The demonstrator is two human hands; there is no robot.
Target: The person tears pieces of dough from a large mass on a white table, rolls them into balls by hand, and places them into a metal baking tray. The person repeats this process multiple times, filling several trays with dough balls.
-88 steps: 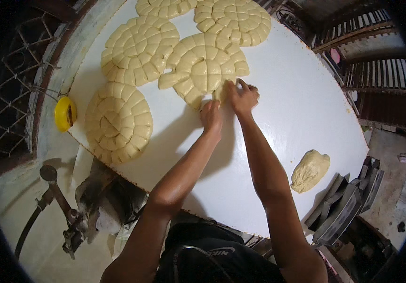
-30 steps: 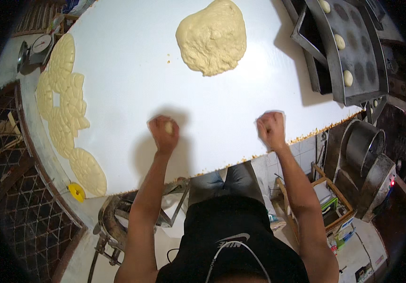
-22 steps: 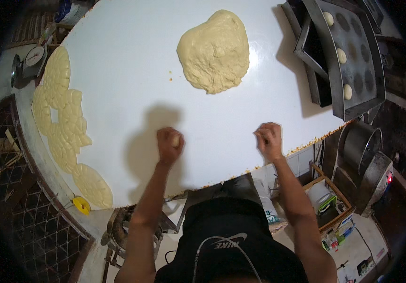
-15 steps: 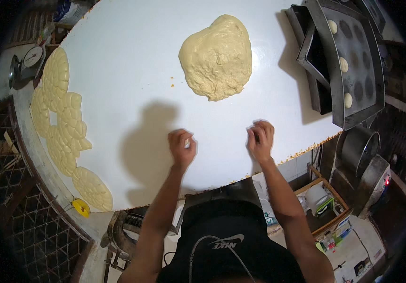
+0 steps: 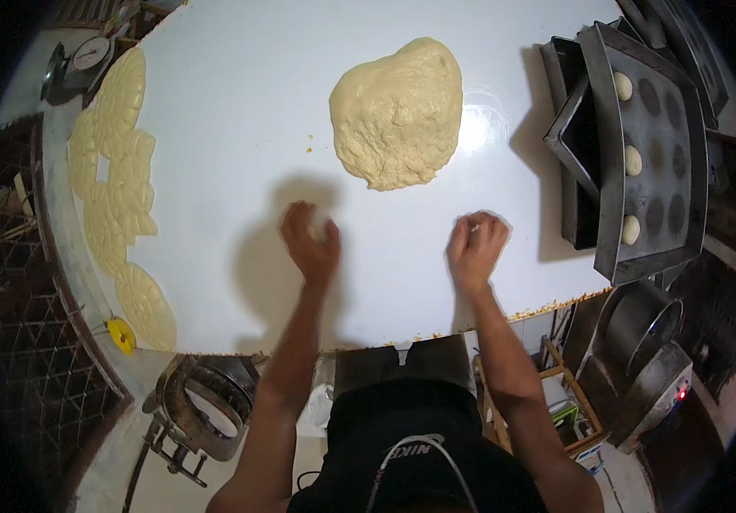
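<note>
My left hand (image 5: 311, 245) is cupped low over the white table (image 5: 214, 145), its fingers curled and the thumb standing a little apart. My right hand (image 5: 477, 248) is curled more tightly, knuckles up, close to the table's near edge. Whatever lies under either palm is hidden. Just beyond both hands rests a big pale lump of dough (image 5: 398, 115), touched by neither. To the right, a dark metal baking tray (image 5: 693, 248) has round marks on its base and three dough balls along its left side, one of them a near dough ball (image 5: 630, 230).
Flattened, scored dough pieces (image 5: 113, 201) line the table's left edge. A dial scale (image 5: 90, 53) stands at the far left, and a yellow round object (image 5: 122, 336) sits by the near left corner. Stacked dark pans (image 5: 575, 145) support the tray. Below right is a metal pot (image 5: 644, 318).
The view has turned slightly, so the tray sits lower and the flattened dough higher. My left hand has moved left and away from me, its thumb farther from the fingers. The right hand remains curled.
</note>
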